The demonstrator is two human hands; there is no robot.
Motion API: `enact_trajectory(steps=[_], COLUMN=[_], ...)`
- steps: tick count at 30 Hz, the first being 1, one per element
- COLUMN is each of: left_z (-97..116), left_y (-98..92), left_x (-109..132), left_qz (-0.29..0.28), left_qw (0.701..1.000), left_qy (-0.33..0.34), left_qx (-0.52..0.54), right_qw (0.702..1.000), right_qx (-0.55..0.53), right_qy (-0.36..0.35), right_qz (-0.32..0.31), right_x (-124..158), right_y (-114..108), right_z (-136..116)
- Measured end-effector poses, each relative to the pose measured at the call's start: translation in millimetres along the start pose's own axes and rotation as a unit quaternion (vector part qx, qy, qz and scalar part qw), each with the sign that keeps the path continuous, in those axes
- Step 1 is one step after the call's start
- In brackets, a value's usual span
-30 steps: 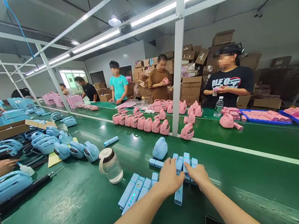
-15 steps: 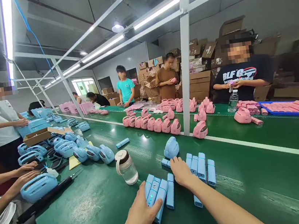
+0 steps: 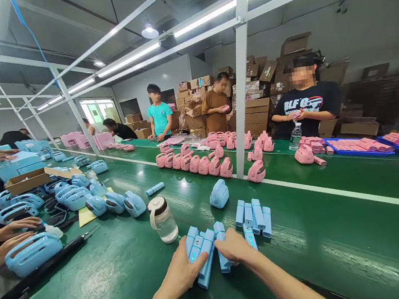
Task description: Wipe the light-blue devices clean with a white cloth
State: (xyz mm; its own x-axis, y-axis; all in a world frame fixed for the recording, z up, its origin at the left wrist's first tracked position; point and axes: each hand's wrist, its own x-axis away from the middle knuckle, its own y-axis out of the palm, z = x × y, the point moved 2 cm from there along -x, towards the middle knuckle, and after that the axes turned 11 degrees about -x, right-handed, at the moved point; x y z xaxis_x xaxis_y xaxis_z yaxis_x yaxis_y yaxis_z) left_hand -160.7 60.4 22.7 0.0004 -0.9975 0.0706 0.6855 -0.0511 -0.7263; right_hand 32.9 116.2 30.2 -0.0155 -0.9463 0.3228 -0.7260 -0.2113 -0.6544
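Both my hands rest on a row of light blue stick-shaped parts (image 3: 203,247) lying side by side on the green belt (image 3: 127,271). My left hand (image 3: 182,272) lies over the left end of the row, fingers stretched across the parts. My right hand (image 3: 234,248) presses on the right end, fingers curled over one blue stick (image 3: 222,252). A second cluster of blue sticks (image 3: 254,213) lies just beyond my right hand. A blue rounded device (image 3: 219,194) stands behind them.
A clear water jug (image 3: 162,219) stands left of the sticks. Blue devices (image 3: 114,202) and an open carton (image 3: 27,179) crowd the left, where another person's hands (image 3: 15,232) work. Pink devices (image 3: 201,164) line the far belt behind a white post (image 3: 240,110). Several people stand opposite.
My right hand has pulled back from the far cluster of sticks onto the near row beside my left hand. The near row now lies closer together.
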Motion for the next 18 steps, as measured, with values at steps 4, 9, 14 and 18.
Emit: enact_trajectory(steps=[4,9,14,18], left_z=[-7.5,-18.9,10.6,78.8], left_y=[2.3,4.8,10.5,59.4], left_x=[-2.0,-6.5,11.7,19.9], left_qz=[0.0,0.016,0.146,0.015], left_qw=[1.0,1.0,0.988,0.99], left_qy=[0.016,0.018,0.031,0.129], left_qx=[0.016,0.006,-0.05,-0.053], right_qw=[1.0,1.0,0.995,0.985], right_qx=[0.019,-0.01,-0.079,-0.091], right_qy=[0.005,0.014,0.013,0.065], right_qz=[-0.013,0.005,0.056,0.134], right_x=[24.3,40.4,34.2,9.5], right_y=[13.7,10.3,-50.4,-111.3], right_z=[-6.2,-10.9,9.6,47.7])
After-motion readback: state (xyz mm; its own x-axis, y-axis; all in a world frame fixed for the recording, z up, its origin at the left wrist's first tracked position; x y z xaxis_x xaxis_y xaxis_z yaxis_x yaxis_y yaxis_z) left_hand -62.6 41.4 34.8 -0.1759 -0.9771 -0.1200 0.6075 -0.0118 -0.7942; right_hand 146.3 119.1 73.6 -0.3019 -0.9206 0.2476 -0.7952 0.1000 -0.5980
